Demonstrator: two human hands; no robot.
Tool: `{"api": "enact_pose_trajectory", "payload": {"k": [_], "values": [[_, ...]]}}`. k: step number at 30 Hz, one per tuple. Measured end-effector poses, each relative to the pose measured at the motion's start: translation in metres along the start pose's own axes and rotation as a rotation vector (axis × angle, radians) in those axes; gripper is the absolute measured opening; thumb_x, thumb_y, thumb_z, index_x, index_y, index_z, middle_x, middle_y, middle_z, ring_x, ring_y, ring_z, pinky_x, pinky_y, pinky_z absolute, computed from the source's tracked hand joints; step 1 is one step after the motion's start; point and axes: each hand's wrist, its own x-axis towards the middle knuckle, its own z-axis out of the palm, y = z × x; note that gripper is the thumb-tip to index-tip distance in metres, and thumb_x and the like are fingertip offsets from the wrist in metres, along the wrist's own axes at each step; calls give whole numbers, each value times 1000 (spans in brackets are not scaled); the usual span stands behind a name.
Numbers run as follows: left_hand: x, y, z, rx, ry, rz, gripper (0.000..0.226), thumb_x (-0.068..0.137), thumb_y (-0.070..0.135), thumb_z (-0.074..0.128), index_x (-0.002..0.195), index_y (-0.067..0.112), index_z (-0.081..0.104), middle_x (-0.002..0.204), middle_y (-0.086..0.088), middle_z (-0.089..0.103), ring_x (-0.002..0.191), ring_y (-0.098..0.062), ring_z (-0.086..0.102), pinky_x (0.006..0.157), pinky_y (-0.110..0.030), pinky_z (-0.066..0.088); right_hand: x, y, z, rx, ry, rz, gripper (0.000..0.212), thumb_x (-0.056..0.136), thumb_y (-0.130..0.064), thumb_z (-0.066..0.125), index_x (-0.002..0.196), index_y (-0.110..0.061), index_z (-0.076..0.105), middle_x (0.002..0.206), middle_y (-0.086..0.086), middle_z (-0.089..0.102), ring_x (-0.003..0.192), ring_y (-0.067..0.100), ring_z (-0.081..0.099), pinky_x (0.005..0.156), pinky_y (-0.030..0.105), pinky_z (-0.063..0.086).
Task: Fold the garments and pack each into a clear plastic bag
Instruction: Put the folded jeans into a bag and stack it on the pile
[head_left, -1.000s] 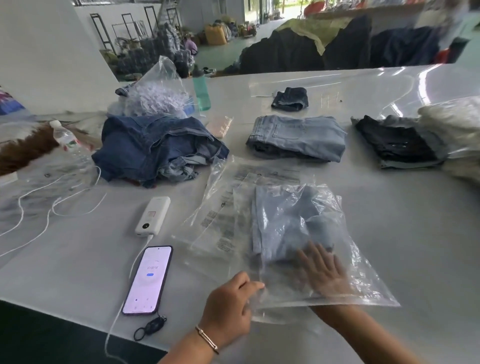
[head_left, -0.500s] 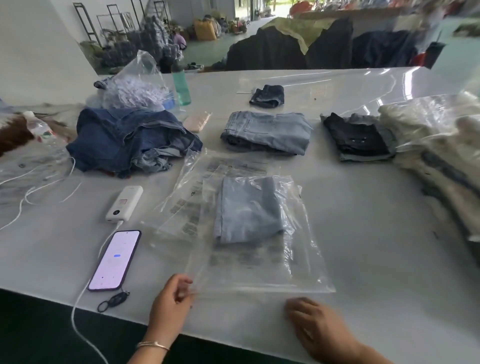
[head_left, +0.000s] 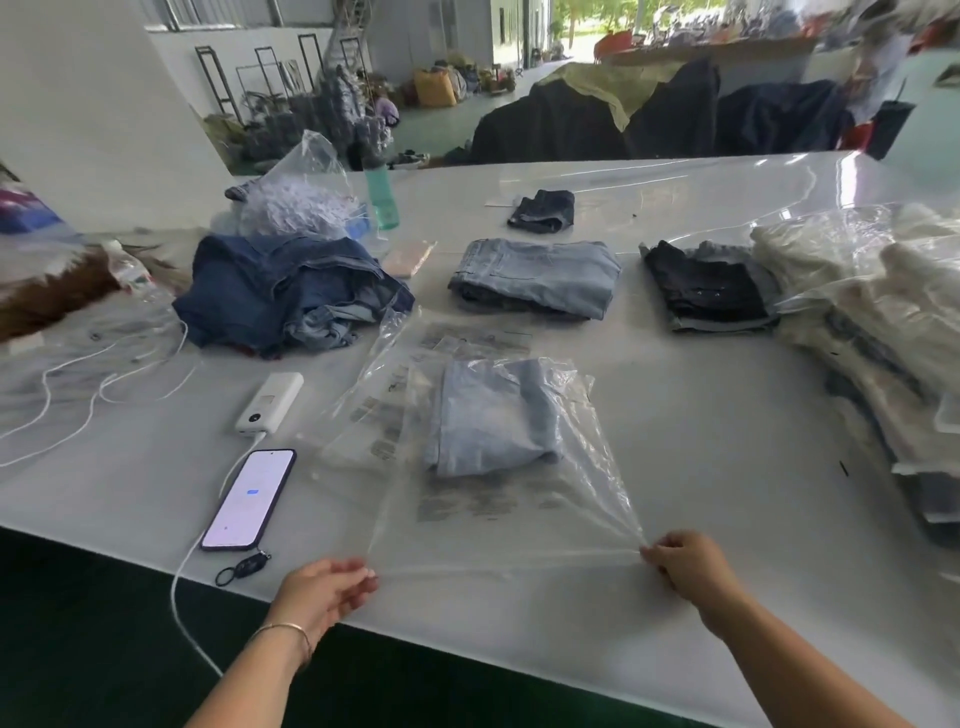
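Note:
A clear plastic bag (head_left: 524, 525) lies on the white table (head_left: 701, 519) with a folded light-blue denim garment (head_left: 493, 415) inside its far half. My left hand (head_left: 324, 587) pinches the bag's near left corner. My right hand (head_left: 691, 569) pinches the near right corner, and the near edge is stretched taut between them. More printed clear bags (head_left: 389, 410) lie under it to the left. Beyond it sit folded light jeans (head_left: 537, 275), a folded black garment (head_left: 709, 288) and a small dark folded piece (head_left: 543, 210). A heap of unfolded denim (head_left: 285, 293) lies at the left.
A phone (head_left: 249, 499) and a white power bank (head_left: 270, 402) with cables lie left of the bag. A stack of bagged garments (head_left: 883, 332) fills the right side. A green bottle (head_left: 382, 195) and a bag of white scraps (head_left: 301, 200) stand at the back left.
My right hand came out of the bag, and both hands moved to its near corners. They now pinch those corners and pull the near edge tight.

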Motion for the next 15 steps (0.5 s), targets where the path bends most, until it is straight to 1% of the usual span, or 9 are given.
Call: {"api": "enact_pose_trajectory", "payload": {"k": [2, 4, 5, 6, 8, 9, 11, 13, 15], "values": [[-4, -1, 2, 28, -58, -51, 18, 80, -14, 63, 97, -8, 59, 81, -25, 72, 67, -28, 72, 51, -27, 56, -6, 1, 1, -18, 199, 17, 28, 86, -14, 68, 63, -5, 55, 57, 11, 51, 54, 24, 45, 52, 31, 30], [-3, -3, 4, 41, -106, -77, 17, 81, -9, 65, 97, -9, 61, 85, -26, 71, 69, -28, 72, 52, -28, 56, -23, 2, 11, -11, 402, 20, 35, 89, -23, 65, 62, -6, 50, 56, 11, 47, 54, 26, 42, 52, 35, 28], [-3, -3, 4, 44, -124, -83, 17, 82, -4, 67, 98, -8, 62, 86, -25, 71, 69, -28, 71, 53, -29, 56, -37, 0, 23, 35, 428, 17, 39, 91, -24, 62, 59, -7, 47, 53, 10, 43, 51, 25, 39, 51, 37, 29], [-3, -2, 3, 46, -136, -86, 17, 83, 2, 68, 97, -7, 64, 85, -24, 71, 68, -27, 70, 53, -29, 56, -53, -5, 40, 126, 364, 22, 40, 92, -22, 60, 57, -9, 46, 51, 10, 41, 49, 23, 36, 49, 38, 31], [-1, 0, 2, 69, -147, -93, 17, 80, 9, 73, 90, -4, 68, 79, -19, 70, 62, -23, 66, 51, -28, 54, -82, -18, 82, 352, 39, 89, 37, 94, -17, 57, 60, -8, 48, 50, 9, 41, 43, 17, 35, 41, 31, 29], [0, 0, 1, 96, -157, -96, 15, 78, 9, 74, 87, -2, 69, 75, -17, 69, 60, -20, 64, 50, -27, 53, -96, -27, 106, 382, -145, 138, 35, 95, -18, 57, 63, -6, 51, 49, 9, 45, 38, 16, 35, 38, 24, 27], [0, 1, 0, 152, -192, -91, 9, 79, 7, 74, 83, 0, 69, 71, -14, 67, 58, -18, 61, 50, -26, 51, -118, -46, 152, 297, -453, 167, 30, 94, -25, 60, 76, -2, 60, 53, 8, 59, 37, 16, 44, 37, 21, 31], [-1, 6, 1, 202, -231, -77, 6, 83, 6, 71, 78, 3, 70, 69, -13, 65, 59, -17, 60, 50, -25, 49, -129, -61, 193, 296, -597, 178, 27, 93, -31, 62, 94, -4, 64, 60, 6, 66, 43, 16, 53, 42, 22, 38], [1, 9, 1, 232, -267, -74, 12, 87, 3, 65, 74, 4, 68, 68, -14, 65, 58, -20, 61, 49, -27, 50, -135, -74, 222, 439, -588, 230, 28, 93, -31, 63, 96, -3, 64, 59, 6, 65, 44, 15, 54, 44, 23, 37]]}}
